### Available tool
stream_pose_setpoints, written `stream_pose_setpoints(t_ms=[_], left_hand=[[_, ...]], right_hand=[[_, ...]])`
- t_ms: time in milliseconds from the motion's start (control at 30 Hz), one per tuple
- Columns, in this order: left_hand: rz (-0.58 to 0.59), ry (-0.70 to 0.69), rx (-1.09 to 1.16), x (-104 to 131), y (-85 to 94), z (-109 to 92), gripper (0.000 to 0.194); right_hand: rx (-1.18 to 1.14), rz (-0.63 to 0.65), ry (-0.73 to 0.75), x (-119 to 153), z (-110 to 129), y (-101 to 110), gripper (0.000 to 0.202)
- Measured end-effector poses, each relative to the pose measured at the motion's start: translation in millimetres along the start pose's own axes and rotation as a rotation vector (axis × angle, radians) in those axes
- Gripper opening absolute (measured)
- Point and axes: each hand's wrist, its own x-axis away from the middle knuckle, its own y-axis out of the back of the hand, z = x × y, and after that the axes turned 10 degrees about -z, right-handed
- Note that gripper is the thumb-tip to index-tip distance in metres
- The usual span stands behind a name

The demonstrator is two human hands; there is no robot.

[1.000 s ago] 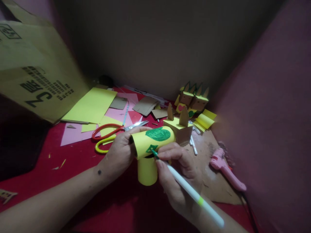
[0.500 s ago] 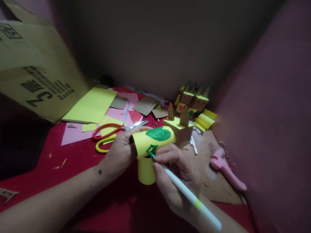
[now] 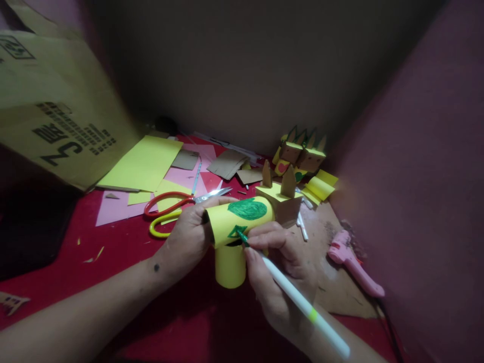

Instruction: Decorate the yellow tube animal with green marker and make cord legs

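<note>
Over the middle of the red tabletop (image 3: 181, 322), the left hand (image 3: 189, 232) has its partly hidden fingers clamped on the open end of a yellow paper toy (image 3: 220, 220) with cardboard ears (image 3: 289, 181). The right hand's (image 3: 293, 258) fingers pinch a white marker (image 3: 291, 290), its green tip at a small green outline (image 3: 232, 234) beside a filled green heart (image 3: 247, 209). Scissors (image 3: 199, 200) lie just beyond the left hand, similar toys (image 3: 312, 160) stand at the tabletop's far right corner, and a pink glue gun (image 3: 350, 262) lies near the right edge.
</note>
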Motion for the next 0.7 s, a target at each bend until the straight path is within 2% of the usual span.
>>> stream_pose_setpoints(t_ms=[167,567,700], left_hand=[[-0.003,0.002,0.015,1.2,-0.1,-1.6,0.020],[0.024,0.006,-0.016,3.0,0.0,-3.6,0.025],[0.013,0.006,-0.020,3.4,-2.0,-5.4,0.024]], right_hand=[[-0.015,0.025,0.040,-1.8,1.1,-0.5,0.021],[-0.010,0.019,0.009,-0.4,0.6,1.0,0.024],[0.010,0.029,0.054,-1.4,1.9,-0.4,0.023]])
